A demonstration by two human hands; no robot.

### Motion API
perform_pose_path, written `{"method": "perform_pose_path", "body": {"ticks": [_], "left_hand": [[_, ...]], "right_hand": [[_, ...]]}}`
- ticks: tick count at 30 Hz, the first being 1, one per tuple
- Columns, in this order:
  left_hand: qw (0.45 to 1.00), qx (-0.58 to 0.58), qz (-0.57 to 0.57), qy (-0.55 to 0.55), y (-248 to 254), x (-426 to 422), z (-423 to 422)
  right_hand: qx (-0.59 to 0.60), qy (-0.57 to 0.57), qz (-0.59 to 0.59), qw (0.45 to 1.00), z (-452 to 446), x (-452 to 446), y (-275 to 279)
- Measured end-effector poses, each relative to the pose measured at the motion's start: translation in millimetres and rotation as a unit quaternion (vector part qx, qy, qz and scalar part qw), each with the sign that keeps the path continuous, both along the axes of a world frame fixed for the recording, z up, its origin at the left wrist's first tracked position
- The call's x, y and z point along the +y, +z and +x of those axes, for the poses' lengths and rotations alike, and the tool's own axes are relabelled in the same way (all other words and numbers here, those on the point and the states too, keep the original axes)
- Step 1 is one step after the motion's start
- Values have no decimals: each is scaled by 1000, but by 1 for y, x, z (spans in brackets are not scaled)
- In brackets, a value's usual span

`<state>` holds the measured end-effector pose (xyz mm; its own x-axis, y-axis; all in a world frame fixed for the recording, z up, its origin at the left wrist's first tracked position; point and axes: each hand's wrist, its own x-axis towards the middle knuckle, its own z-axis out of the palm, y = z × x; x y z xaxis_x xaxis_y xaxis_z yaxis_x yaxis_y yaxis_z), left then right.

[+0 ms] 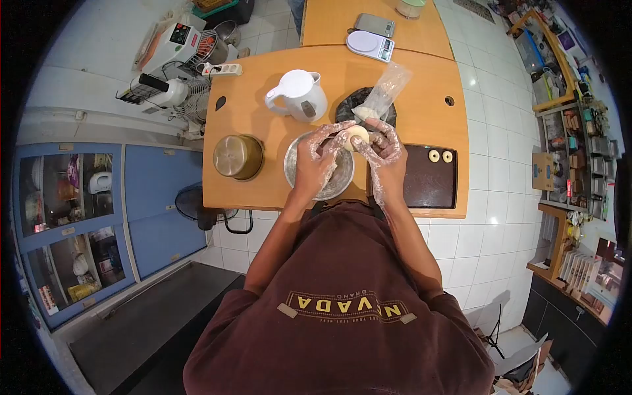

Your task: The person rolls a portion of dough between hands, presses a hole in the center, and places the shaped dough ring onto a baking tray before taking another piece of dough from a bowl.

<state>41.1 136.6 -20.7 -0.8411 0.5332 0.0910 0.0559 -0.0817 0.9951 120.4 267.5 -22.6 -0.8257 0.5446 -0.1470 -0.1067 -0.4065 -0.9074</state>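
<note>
Between my two hands is a small round piece of pale dough (357,136), gripped by fingers and thumbs from both sides. My left hand (318,158) is closed on its left side, and my right hand (386,153) pinches it from the right. White flour or dough coats the fingers of both. Below my left hand stands a metal bowl (339,183), partly hidden by that hand. To the right, a dark tray (431,187) carries two dough rings (434,155) near its far edge. Just beyond the hands lies a clear plastic bag (388,89) with whitish stuff inside.
A black bowl-like thing (349,102) sits under the plastic bag. Left of it stand a white electric kettle (301,95) and an upturned metal pot (234,157). At the back are a white kitchen scale (368,45), a grey scale (375,25) and a power strip (224,69).
</note>
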Motion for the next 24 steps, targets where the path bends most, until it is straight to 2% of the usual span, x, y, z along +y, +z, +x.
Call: {"method": "perform_pose_path", "body": {"ticks": [6,12,21,24], "left_hand": [[997,32,-75,-11,8,-2,2],[999,-23,34,32,9,4,8],[1000,-1,-27,-9,9,0,2],[999,-32,40,0,6,5,7]], "right_hand": [[19,-30,-20,999,0,-5,-3],[-6,-7,-9,1000,0,-2,4],[12,-24,-8,1000,-2,-3,-5],[11,-40,-53,998,-3,-5,-4]]}}
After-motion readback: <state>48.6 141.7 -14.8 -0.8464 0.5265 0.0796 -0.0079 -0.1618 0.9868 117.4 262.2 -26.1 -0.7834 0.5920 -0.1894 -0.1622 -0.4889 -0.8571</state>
